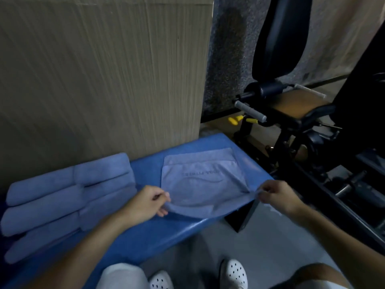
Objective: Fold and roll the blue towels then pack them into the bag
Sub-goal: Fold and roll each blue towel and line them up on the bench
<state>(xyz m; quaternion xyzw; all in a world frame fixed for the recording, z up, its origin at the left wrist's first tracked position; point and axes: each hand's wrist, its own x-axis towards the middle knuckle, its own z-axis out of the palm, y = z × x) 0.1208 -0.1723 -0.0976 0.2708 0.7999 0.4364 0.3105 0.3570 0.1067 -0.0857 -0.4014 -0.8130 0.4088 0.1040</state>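
At your nine o'clock, rolled towels point(68, 197) lie packed side by side on the blue bench point(145, 232), touching one another. Your left hand point(145, 203), at seven o'clock of the flat towel point(202, 184), pinches its near left corner between thumb and fingers. The towel lies mid-bench and seems doubled over, with faint lettering showing. Its near edge is lifted and sags between your hands. Your right hand point(277, 197), at five o'clock of the towel, pinches the near right corner just past the bench's edge. A black gym machine point(291, 113) stands at your two o'clock.

That right corner hangs over open floor, so a loose pinch could let that side slip off the bench. If one hand travels faster toward twelve o'clock, the fold will likely land crooked and the roll come out uneven. A wide sweep of your left arm could nudge the rolled towels and loosen them.
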